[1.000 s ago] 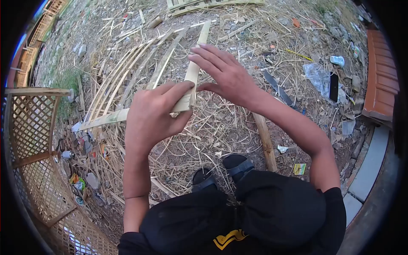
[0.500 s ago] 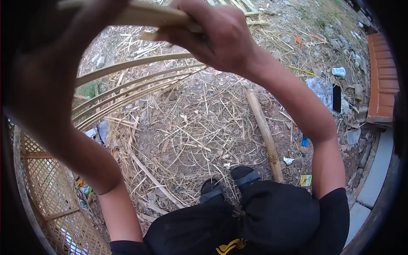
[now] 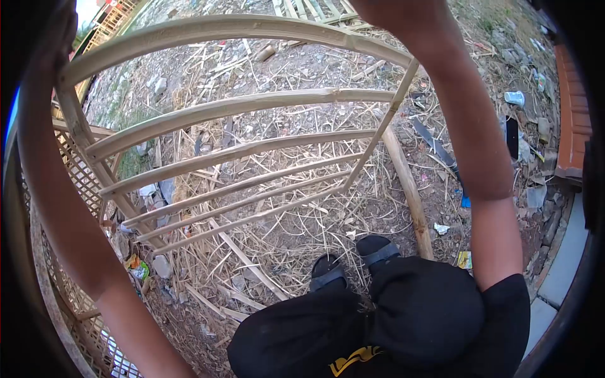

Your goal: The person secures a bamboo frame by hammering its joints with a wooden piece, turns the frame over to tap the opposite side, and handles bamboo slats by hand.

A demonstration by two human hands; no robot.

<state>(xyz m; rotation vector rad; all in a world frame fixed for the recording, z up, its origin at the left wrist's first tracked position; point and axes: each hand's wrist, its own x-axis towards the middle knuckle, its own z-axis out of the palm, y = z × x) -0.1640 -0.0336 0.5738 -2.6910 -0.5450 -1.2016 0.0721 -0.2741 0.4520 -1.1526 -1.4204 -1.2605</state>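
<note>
A pale bamboo frame [image 3: 214,112] of several lengthwise slats joined by end crosspieces is raised in front of me, above the ground. At its upper left corner is my left hand [image 3: 58,38], dark and partly lost in shadow, closed on the frame's end. My right hand [image 3: 403,14] is at the top edge of the view, above the frame's right end. Its fingers are cut off, so their hold cannot be made out. The right crosspiece [image 3: 382,125] slants down below that hand.
A round wooden pole [image 3: 406,183] lies right of my sandals [image 3: 328,271]. Nearby is a dark-bladed knife [image 3: 432,138]. Woven lattice [image 3: 60,252] stands at the left. Straw and splints litter the ground; cut strips [image 3: 309,9] lie at the far side. Orange tiles [image 3: 575,120] edge the right.
The bamboo frame has swung from near edge-on to facing me, showing its slats. My hands have moved apart, left hand leftward, right hand up and right. The knife has come into view.
</note>
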